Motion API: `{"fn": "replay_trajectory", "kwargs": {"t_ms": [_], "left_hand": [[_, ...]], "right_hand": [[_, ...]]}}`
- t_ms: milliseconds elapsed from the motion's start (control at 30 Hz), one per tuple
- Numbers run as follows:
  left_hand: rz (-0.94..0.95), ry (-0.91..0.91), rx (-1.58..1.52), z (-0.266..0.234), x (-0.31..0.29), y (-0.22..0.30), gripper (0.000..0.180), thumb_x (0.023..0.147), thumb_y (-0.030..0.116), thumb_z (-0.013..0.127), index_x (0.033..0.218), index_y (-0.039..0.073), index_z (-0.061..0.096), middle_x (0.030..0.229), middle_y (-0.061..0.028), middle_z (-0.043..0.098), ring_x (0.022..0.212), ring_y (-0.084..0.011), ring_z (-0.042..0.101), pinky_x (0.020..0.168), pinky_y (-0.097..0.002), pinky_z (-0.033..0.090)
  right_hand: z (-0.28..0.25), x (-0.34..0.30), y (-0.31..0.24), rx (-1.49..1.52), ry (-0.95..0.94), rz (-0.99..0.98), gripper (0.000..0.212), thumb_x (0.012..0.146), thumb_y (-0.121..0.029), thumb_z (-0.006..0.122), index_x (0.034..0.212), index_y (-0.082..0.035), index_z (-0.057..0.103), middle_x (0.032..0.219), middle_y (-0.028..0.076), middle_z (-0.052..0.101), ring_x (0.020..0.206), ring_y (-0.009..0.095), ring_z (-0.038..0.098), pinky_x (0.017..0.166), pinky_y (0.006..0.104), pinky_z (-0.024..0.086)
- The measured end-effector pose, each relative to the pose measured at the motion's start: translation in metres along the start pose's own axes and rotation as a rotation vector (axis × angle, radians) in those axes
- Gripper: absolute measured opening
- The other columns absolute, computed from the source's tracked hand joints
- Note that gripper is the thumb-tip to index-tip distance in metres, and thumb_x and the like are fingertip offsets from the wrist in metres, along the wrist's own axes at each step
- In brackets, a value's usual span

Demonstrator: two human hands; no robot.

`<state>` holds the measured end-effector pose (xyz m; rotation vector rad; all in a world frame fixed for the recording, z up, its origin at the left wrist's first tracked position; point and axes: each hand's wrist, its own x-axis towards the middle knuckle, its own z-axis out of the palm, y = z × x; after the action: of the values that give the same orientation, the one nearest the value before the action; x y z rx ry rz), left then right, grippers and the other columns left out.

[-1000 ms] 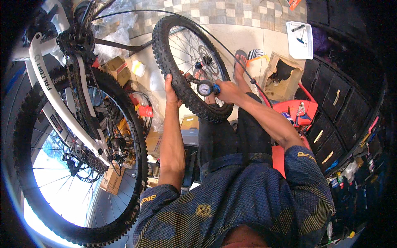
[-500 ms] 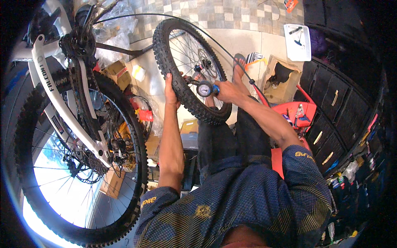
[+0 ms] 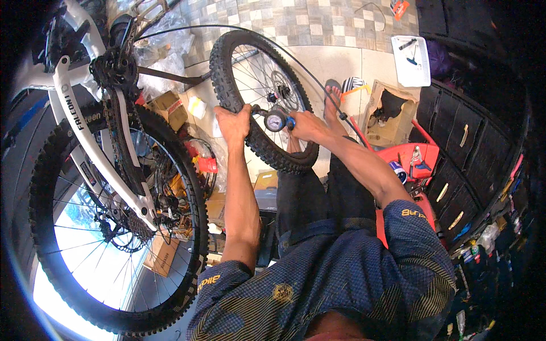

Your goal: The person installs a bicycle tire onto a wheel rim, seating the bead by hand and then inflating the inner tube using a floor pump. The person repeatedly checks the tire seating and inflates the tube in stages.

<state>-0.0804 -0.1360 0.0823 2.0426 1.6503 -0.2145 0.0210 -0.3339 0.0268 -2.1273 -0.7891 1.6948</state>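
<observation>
A loose bicycle wheel (image 3: 228,85) with a knobby black tyre stands tilted in front of my legs. My left hand (image 3: 233,124) is closed round the left side of its tyre, thumb lying across the tread toward the spokes. In my right hand (image 3: 309,126) is a tyre inflator gun (image 3: 275,121) with a round dial gauge and blue parts. The gun sits inside the rim, its head pointing toward my left hand. Its join with the valve is too small to make out. A black air hose (image 3: 318,75) arcs over the wheel.
At the left stands a white bicycle frame (image 3: 94,145) with its rear wheel (image 3: 42,227). An open cardboard box (image 3: 392,133), a red tool stool (image 3: 398,153) and a white tray (image 3: 412,74) lie at the right, by black drawers (image 3: 455,136). Plastic wrap (image 3: 170,71) is at the back left.
My left hand has shifted its grip, its thumb now over the tread near the inflator head. The gauge has moved slightly left and turned. The whole view has shifted a little.
</observation>
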Motion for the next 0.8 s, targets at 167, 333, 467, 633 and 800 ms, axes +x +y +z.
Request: {"fn": "replay_trajectory", "kwargs": {"t_ms": [167,333,467,633,800], "left_hand": [[0.010,-0.044,-0.056,-0.001,-0.002,0.003,0.071,0.069,0.033,0.079,0.114,-0.012,0.047,0.104,-0.0303,0.065,0.099,-0.0429,0.065,0.093,-0.0446,0.049],[0.008,-0.060,-0.045,-0.004,-0.007,0.011,0.068,0.069,0.031,0.079,0.111,-0.010,0.047,0.101,-0.0294,0.066,0.096,-0.0424,0.066,0.090,-0.0444,0.050],[0.007,-0.071,-0.073,-0.001,-0.008,0.009,0.066,0.068,0.031,0.079,0.109,-0.008,0.047,0.103,-0.0305,0.065,0.098,-0.0440,0.065,0.091,-0.0457,0.049],[0.003,-0.077,-0.094,0.003,-0.007,0.005,0.065,0.067,0.032,0.079,0.108,-0.007,0.047,0.104,-0.0316,0.064,0.098,-0.0460,0.064,0.091,-0.0472,0.049],[-0.001,-0.079,-0.086,0.002,-0.009,0.014,0.064,0.067,0.032,0.078,0.107,-0.007,0.047,0.101,-0.0305,0.065,0.096,-0.0460,0.065,0.090,-0.0477,0.050]], "right_hand": [[-0.008,-0.006,-0.001,0.034,-0.042,0.022,0.071,0.079,-0.018,0.062,0.149,-0.018,0.050,0.106,0.028,0.070,0.099,0.044,0.069,0.088,0.0527,0.055],[-0.008,-0.010,0.002,0.021,-0.008,0.011,0.074,0.077,-0.015,0.064,0.150,-0.022,0.049,0.108,0.026,0.071,0.101,0.042,0.070,0.089,0.0499,0.056],[-0.008,-0.010,0.005,0.011,-0.015,0.021,0.075,0.077,-0.014,0.064,0.150,-0.023,0.049,0.107,0.026,0.071,0.100,0.042,0.070,0.088,0.0487,0.056],[-0.003,-0.005,0.012,0.004,-0.022,0.021,0.077,0.075,-0.013,0.063,0.150,-0.023,0.049,0.104,0.026,0.072,0.096,0.041,0.071,0.086,0.0484,0.057],[-0.005,-0.007,0.013,0.020,0.020,0.010,0.076,0.074,-0.014,0.063,0.149,-0.022,0.050,0.103,0.027,0.071,0.095,0.042,0.071,0.086,0.0484,0.057]]}}
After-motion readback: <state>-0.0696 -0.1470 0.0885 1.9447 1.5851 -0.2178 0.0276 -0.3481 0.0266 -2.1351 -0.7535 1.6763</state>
